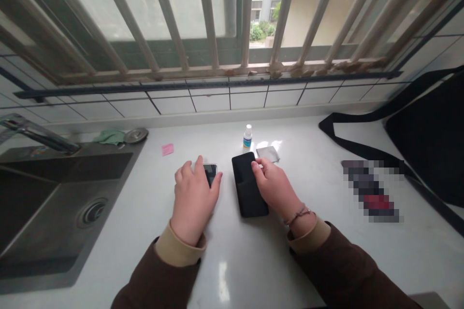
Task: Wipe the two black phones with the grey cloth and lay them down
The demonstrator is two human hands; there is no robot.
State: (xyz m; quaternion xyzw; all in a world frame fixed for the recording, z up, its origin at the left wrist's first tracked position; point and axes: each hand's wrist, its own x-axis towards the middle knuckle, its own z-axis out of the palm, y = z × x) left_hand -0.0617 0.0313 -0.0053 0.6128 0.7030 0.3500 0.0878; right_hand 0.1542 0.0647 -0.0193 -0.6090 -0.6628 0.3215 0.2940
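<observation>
My right hand [275, 183] grips a large black smartphone [248, 190] by its right edge, thumb on the dark screen and fingers curled at its side. The phone is slightly tilted above or on the white counter; I cannot tell if it touches. My left hand [194, 193] is spread palm-down over a smaller phone [210, 173]. Its thumb is close beside that phone's right edge, and the hand hides most of the phone. Beyond the large phone stand a small white bottle [247, 137] with a blue and yellow label and a folded grey cloth [268, 153].
A pink slip [167, 149] lies left on the counter [232, 270]. Further left are a steel sink [47, 222], a faucet [39, 135], a green cloth [109, 136] and a round metal drain lid [136, 135]. A black bag [431, 130] with its strap and a blurred-out item occupy the right.
</observation>
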